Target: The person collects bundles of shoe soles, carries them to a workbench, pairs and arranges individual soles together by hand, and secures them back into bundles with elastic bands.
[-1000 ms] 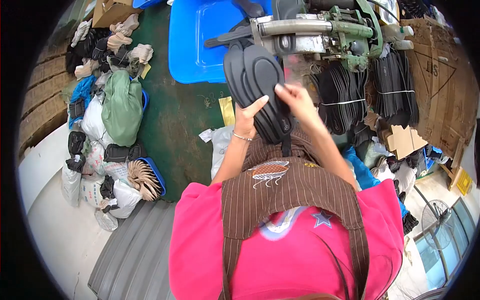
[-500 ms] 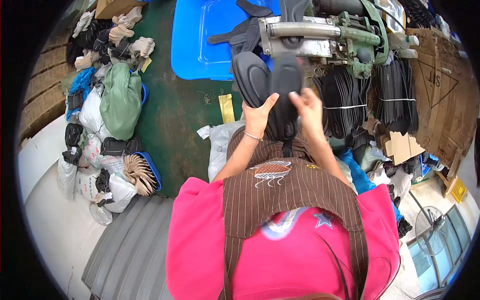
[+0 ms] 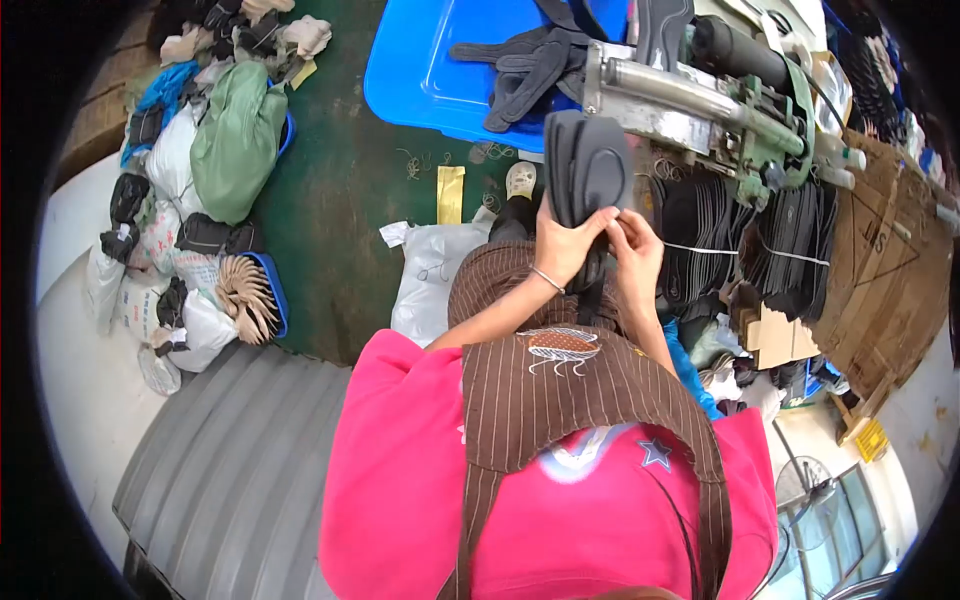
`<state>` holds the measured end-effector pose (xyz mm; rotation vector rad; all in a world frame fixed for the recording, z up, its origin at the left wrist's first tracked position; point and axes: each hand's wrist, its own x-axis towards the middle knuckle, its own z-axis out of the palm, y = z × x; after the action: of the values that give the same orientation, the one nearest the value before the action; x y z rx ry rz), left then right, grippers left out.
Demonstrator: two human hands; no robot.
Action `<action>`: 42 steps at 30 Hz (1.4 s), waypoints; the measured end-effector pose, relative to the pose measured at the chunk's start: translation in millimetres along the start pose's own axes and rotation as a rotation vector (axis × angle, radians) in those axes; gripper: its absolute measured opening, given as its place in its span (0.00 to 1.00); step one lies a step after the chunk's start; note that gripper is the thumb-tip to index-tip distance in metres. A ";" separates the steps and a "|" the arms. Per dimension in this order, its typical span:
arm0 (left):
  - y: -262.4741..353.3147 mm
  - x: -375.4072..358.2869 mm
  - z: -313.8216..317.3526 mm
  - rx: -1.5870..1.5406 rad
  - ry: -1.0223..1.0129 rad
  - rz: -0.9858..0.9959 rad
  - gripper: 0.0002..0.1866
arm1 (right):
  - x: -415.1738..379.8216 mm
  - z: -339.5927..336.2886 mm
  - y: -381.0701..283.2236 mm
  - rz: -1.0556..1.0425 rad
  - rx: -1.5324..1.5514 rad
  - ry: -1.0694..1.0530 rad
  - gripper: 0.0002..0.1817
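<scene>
A stack of dark insoles (image 3: 600, 165) stands upright in front of my body, just below the machine. My left hand (image 3: 568, 240) wraps round its lower left side, the thumb across the front. My right hand (image 3: 634, 245) pinches at the lower right edge of the stack with thumb and fingers together. Above the hands is the metal and green machine (image 3: 700, 105), with a dark insole (image 3: 660, 30) lying on it. More dark insoles (image 3: 530, 75) lie in the blue bin (image 3: 410, 85).
Tied bundles of black insoles (image 3: 700, 240) stand at the right beside cardboard (image 3: 885, 260). A white bag (image 3: 430, 285) lies by my left knee. Filled bags (image 3: 235, 145) and a blue basket (image 3: 270, 290) are at the left. A grey ribbed surface (image 3: 240, 450) is at lower left.
The insoles, held as two spread parts before, are now together in one stack. My left hand has moved right, and my right hand has moved down to its lower edge. The whole view has shifted.
</scene>
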<state>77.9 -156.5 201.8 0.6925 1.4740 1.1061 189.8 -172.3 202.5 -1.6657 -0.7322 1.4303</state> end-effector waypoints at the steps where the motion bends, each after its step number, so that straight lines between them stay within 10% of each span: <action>1: -7.2 1.9 0.7 0.005 0.027 0.076 0.26 | -0.3 -1.9 9.1 -0.058 0.060 0.074 0.09; 6: -43.2 15.6 -19.5 -0.217 0.120 -0.062 0.19 | 50.3 -17.0 -4.5 -0.168 0.137 0.278 0.06; 14: -41.8 46.2 -106.6 -0.450 0.503 -0.363 0.12 | 78.9 17.0 30.8 0.208 0.495 -0.161 0.18; 16: -43.1 50.5 -130.2 -0.495 0.602 -0.345 0.12 | 84.2 56.2 54.8 0.336 0.120 -0.142 0.20; 20: -57.5 50.0 -171.7 -0.477 0.728 -0.397 0.12 | 192.8 119.6 139.2 -0.312 -0.787 -0.041 0.30; 23: -64.6 41.4 -191.7 -0.512 0.801 -0.420 0.13 | 282.1 146.4 186.4 -0.283 -0.978 0.177 0.34; 28: -92.2 17.4 -225.3 -0.485 0.868 -0.450 0.17 | 328.5 160.4 195.1 0.371 -0.680 0.110 0.31; 33: -76.2 23.6 -224.6 -0.510 0.884 -0.445 0.16 | 303.9 173.7 171.1 0.491 -0.076 -0.096 0.08; 42: -49.5 58.8 -203.4 -0.638 0.674 -0.333 0.14 | 230.0 173.1 50.2 0.706 0.611 -0.418 0.13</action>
<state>-123.4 -176.6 122.1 -0.4013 1.5623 1.5071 60.8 29.6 35.1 -1.1762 0.1464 2.2521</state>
